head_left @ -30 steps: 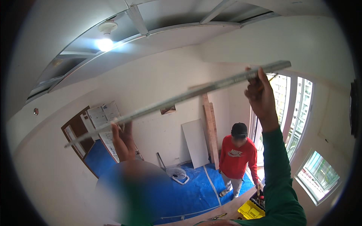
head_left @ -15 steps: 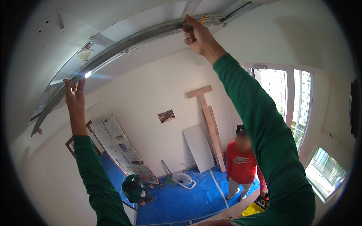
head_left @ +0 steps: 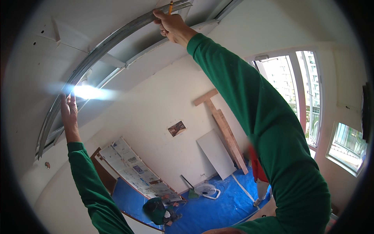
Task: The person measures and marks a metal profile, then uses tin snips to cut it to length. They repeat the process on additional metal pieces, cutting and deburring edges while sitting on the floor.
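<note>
A long grey metal channel (head_left: 116, 38) lies up against the white ceiling (head_left: 58, 58), beside an opening with framing. My right hand (head_left: 171, 27) grips the channel toward its upper right end, with a yellow pencil (head_left: 170, 7) poking up from the fingers. My left hand (head_left: 70, 113) holds the channel lower down at the left, fingers raised to it, near a bright bulb (head_left: 83, 91) whose glare blurs that stretch.
A crouching co-worker (head_left: 156, 210) is by a newspaper-covered panel (head_left: 136, 167); another in red (head_left: 257, 167) is partly behind my right arm. Planks (head_left: 224, 136), a grey board (head_left: 214, 152) and a fan (head_left: 204, 191) stand on blue sheeting (head_left: 206, 218). A tall window (head_left: 284, 85) is right.
The channel has been raised and turned from below to along the ceiling framing, both hands going up and leftward with it. The co-worker in red is now mostly hidden by my right arm.
</note>
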Demonstrator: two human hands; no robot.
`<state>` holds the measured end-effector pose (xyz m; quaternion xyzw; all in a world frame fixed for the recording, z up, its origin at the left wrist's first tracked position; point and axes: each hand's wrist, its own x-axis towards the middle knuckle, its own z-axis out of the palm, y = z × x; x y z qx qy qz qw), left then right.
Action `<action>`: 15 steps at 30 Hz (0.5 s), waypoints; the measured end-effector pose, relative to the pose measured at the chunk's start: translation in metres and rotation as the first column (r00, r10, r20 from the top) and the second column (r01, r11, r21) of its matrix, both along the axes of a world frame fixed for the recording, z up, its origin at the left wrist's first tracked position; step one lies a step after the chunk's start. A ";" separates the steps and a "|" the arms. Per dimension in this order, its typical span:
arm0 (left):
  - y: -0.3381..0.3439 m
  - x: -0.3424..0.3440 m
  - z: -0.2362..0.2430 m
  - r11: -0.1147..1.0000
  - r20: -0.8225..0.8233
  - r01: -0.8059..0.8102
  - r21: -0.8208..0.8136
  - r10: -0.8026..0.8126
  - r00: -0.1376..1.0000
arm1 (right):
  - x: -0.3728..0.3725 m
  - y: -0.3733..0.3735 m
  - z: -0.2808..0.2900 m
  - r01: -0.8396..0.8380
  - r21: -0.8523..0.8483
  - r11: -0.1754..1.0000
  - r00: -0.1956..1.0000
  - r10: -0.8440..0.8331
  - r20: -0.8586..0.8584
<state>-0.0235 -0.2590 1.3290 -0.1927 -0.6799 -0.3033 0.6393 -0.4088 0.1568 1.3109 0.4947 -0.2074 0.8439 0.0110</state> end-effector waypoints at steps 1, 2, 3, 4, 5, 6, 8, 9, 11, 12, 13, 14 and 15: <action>-0.004 -0.004 -0.001 0.968 0.002 -0.200 -0.153 0.202 0.979 | 0.001 0.000 0.003 0.012 -0.002 1.000 1.000 -0.012 -0.002; -0.008 -0.010 -0.001 0.874 -0.029 -0.384 -0.298 0.393 0.919 | 0.001 0.000 0.004 0.017 0.010 1.000 1.000 -0.017 0.001; -0.010 -0.017 0.003 0.889 -0.023 -0.352 -0.295 0.361 0.932 | 0.001 0.000 0.006 0.025 0.024 0.999 1.000 -0.025 0.001; -0.011 -0.025 0.006 0.902 -0.016 -0.319 -0.291 0.329 0.944 | 0.000 0.000 0.007 0.038 0.039 0.999 0.999 -0.040 0.037; -0.011 -0.035 0.015 0.989 0.018 -0.061 -0.138 0.064 0.998 | 0.000 0.000 0.008 0.016 0.014 1.000 1.000 -0.016 0.004; -0.010 -0.041 0.020 0.978 0.010 0.207 0.021 -0.207 0.978 | -0.001 0.000 0.009 0.000 -0.007 1.000 1.000 0.000 0.004; -0.006 -0.053 0.027 0.942 -0.033 0.332 0.042 -0.330 0.943 | -0.001 -0.002 0.010 -0.012 -0.026 1.000 1.000 0.012 0.020; -0.004 -0.057 0.028 0.920 -0.055 0.388 0.055 -0.385 0.921 | -0.002 -0.003 0.010 -0.010 -0.023 1.000 0.999 0.011 0.032; 0.002 -0.063 0.024 0.849 -0.088 -0.487 -0.206 0.480 0.873 | -0.001 -0.005 0.011 -0.006 -0.027 1.000 0.999 0.007 0.047; 0.005 -0.070 0.025 0.775 -0.112 -0.592 -0.223 0.583 0.805 | 0.000 -0.006 0.012 -0.002 -0.033 0.999 0.999 0.004 0.049; 0.008 -0.071 0.023 0.794 -0.092 -0.550 -0.258 0.547 0.832 | 0.001 -0.007 0.012 0.010 -0.036 0.999 0.997 -0.007 0.075; 0.013 -0.085 0.025 0.962 -0.011 -0.200 -0.187 0.202 0.979 | 0.002 -0.009 0.012 -0.004 -0.049 0.999 0.999 0.006 0.044; 0.016 -0.091 0.027 0.988 0.061 0.148 -0.043 -0.145 0.988 | 0.003 -0.011 0.012 -0.009 -0.056 0.998 0.999 0.011 0.038</action>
